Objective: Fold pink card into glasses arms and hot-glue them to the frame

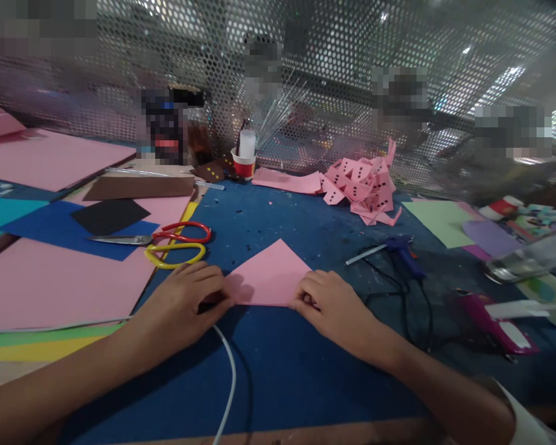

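A pink paper folded into a triangle lies on the blue tabletop, its point facing away and its long edge toward me. My left hand pinches the left corner between thumb and fingers. At the right corner, my right hand has its fingers curled and closed on the paper. Scissors with one red and one yellow handle rest just beyond my left hand, partly over blue paper.
Pink sheets cover the left side. A pile of folded pink pieces with black dots sits at the back. To the right are a blue glue gun, a magenta tool and a glass jar. A white cable runs in front.
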